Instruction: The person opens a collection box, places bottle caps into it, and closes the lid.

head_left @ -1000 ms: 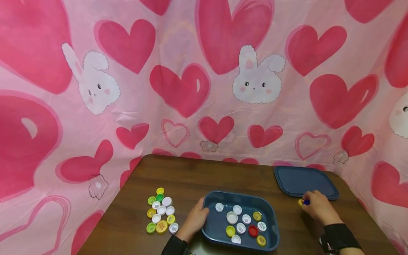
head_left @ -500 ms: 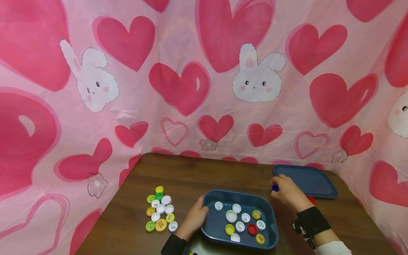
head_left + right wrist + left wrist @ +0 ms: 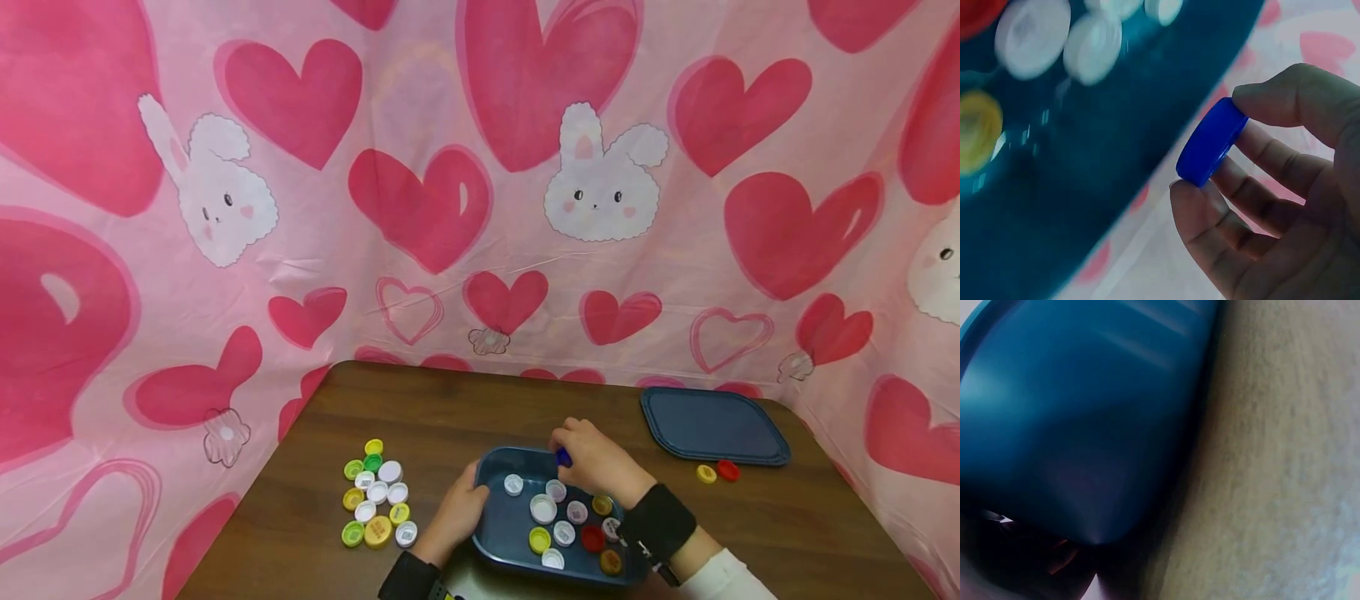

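My right hand (image 3: 592,460) hovers over the far edge of a dark blue tray (image 3: 491,479) and pinches a blue bottle cap (image 3: 1211,142) between thumb and fingers; the blue cap (image 3: 562,456) barely shows in the head view. Several white, yellow and red caps lie in the blue tray (image 3: 1116,175). My left hand (image 3: 459,514) grips the tray's left wall. The left wrist view is filled by the tray's outer wall (image 3: 1085,419) against the wooden table (image 3: 1272,487).
A cluster of several green, yellow and white caps (image 3: 377,496) lies on the brown table (image 3: 420,408) left of the tray. A dark blue lid (image 3: 711,425) sits at the back right, with a yellow cap (image 3: 705,473) and a red cap (image 3: 727,470) in front of it. Pink heart-print cloth (image 3: 480,183) walls the table.
My right hand has carried the blue cap leftward from beside the lid to above the tray, leaving the yellow and red caps on the table. The left hand has stayed on the tray.
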A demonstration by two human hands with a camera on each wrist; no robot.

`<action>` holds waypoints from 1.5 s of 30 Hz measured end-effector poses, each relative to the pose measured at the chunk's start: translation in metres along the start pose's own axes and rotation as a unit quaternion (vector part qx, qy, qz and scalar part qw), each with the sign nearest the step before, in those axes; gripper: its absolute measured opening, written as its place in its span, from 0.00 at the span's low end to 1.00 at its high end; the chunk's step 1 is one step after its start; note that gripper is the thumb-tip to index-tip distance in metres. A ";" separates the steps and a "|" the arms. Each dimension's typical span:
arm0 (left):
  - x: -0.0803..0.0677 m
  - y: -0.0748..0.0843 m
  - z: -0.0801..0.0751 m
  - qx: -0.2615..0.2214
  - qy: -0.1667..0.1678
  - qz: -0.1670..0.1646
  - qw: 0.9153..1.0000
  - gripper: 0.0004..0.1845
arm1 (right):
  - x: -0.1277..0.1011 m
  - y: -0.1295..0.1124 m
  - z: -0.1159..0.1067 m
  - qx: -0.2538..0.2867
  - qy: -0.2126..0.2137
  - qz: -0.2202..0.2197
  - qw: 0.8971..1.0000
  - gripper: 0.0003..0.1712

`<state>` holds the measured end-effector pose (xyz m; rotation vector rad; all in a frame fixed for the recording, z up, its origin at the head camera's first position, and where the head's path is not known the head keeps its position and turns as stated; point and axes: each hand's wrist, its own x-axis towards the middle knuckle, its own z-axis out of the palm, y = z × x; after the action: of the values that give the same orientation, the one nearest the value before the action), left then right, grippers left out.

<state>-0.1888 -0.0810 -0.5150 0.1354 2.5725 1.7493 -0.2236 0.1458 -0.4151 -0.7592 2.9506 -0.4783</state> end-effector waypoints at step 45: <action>0.000 0.001 -0.001 0.000 0.008 0.011 1.000 0.27 | -0.021 0.040 -0.008 0.017 0.041 0.056 0.997 0.22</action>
<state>-0.1889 -0.0812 -0.5142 0.1522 2.5911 1.7662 -0.2248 0.1909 -0.4201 -0.5792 3.0304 -0.5633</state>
